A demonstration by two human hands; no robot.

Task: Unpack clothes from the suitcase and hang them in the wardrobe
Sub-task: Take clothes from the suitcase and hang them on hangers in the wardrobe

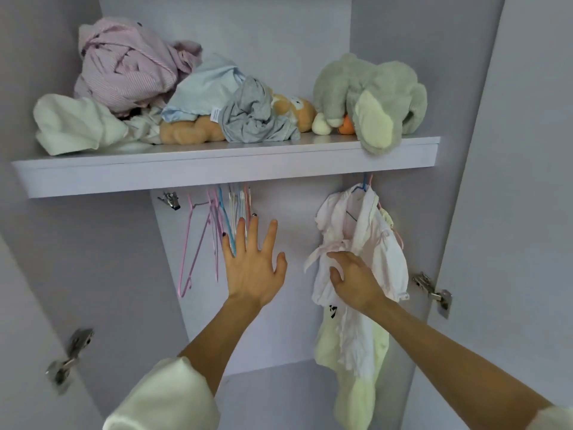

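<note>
Inside the wardrobe (310, 41), doors open. Suitcase not in view, so what is left in it cannot be judged.

Left hand (252, 268): fingers straight and spread, holding nothing, raised in front of the bunch of empty hangers (217, 218). The fingertips overlap the lowest hangers in the picture; contact cannot be confirmed.

Right hand (353, 280): lies against the white garment (372, 243), thumb and fingers pressed into the cloth at about its waist. Fingers look relaxed rather than curled round a fold, though the far side of the hand is hidden.

Clothes: the white garment is on a blue hanger (361, 186) hooked up under the shelf (217, 169), right side of the hanging space. A pale yellow garment (356, 383) hangs with it, below and partly behind; which hanger carries it cannot be told.

Shelf above: a heap of crumpled clothes (130, 72) in pink, white, light blue and grey, unhung, plus a grey plush elephant (369, 97) and a tan plush toy (192, 131).

Progress, as a judgement: early to middle. A couple of garments are up; many hangers are free. Likely step in hand is settling the hung piece and reaching for the next hanger. Whether the shelf heap belongs to the job is unclear.
</note>
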